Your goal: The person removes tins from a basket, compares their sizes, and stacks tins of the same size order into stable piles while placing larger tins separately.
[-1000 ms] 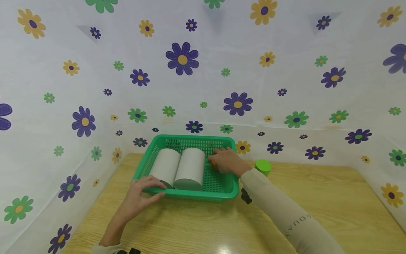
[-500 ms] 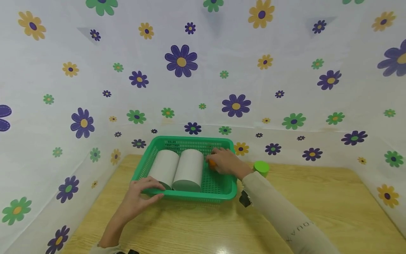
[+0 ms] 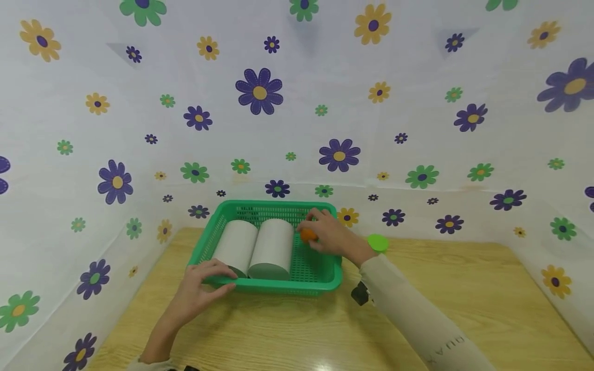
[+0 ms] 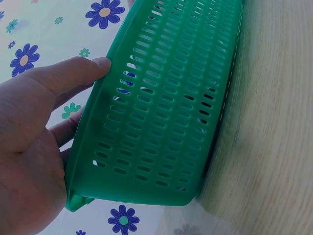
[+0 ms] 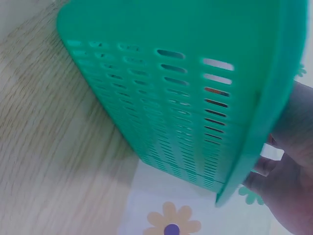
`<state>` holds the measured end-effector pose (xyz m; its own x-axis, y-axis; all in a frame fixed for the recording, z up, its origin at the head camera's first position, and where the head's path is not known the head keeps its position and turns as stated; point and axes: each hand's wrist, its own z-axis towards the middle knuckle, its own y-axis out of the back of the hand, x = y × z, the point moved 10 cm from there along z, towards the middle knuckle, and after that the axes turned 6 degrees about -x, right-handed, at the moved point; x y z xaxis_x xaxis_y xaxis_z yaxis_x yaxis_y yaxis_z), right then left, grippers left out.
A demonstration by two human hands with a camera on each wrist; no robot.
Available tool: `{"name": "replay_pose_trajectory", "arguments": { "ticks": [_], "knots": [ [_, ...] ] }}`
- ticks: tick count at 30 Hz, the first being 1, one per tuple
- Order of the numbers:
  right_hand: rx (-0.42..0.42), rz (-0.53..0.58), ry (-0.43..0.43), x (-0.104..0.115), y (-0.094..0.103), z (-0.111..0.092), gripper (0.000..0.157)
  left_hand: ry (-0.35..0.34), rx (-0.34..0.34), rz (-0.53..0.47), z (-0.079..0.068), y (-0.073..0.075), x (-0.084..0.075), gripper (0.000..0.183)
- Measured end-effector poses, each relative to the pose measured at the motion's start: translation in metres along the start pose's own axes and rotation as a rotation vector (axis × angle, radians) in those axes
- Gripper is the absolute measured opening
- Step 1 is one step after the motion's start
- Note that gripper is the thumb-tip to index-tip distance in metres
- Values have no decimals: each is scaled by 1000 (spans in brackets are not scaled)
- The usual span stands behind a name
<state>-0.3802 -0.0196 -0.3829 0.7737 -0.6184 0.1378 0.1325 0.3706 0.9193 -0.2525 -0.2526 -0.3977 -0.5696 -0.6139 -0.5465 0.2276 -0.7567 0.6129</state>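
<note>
Head cam, starting nearest: bare wooden counter (image 3: pixel 278 332), then the left hand (image 3: pixel 199 288) on the front-left rim of a green, slotted plastic basket (image 3: pixel 297 285). Left wrist cam has its thumb on the outer side of that rim and the other fingers over the far side, so I'd call it a light pinch.

Inside, two fat white cylinders, the left white cylinder (image 3: pixel 235 247) and the right white cylinder (image 3: pixel 271 247), lie side by side with their long axes running roughly front to back.

Now the bit that matters: a small, round-looking orange ball (image 3: pixel 308 235) sits just right of the right white cylinder, toward the back. The right hand (image 3: pixel 331 232) reaches in from the right, fingers curled round it, thumb on the near side. Looks grasped to me. No obvious long axis, so I'd guess the side gap to the cylinder counts more than angle. Can't tell if it's touching the basket floor. Right hand's clearly the nearer one; left is well apart from it.

Past the right wrist there's a bright-green round-topped thing (image 3: pixel 378 242), then the white flower-print sheet (image 3: pixel 297 134).
</note>
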Motion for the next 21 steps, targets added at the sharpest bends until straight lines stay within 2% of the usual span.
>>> {"name": "replay_pose_trajectory", "arguments": {
  "ticks": [12, 21],
  "knots": [
    [-86, 100, 42, 14, 28, -16, 36, -15, -10, -9, 0, 1, -2, 22],
    [-168, 150, 0, 13, 46, -32, 34, -37, -20, -42, 7, 9, -30, 23]
  ]
}}
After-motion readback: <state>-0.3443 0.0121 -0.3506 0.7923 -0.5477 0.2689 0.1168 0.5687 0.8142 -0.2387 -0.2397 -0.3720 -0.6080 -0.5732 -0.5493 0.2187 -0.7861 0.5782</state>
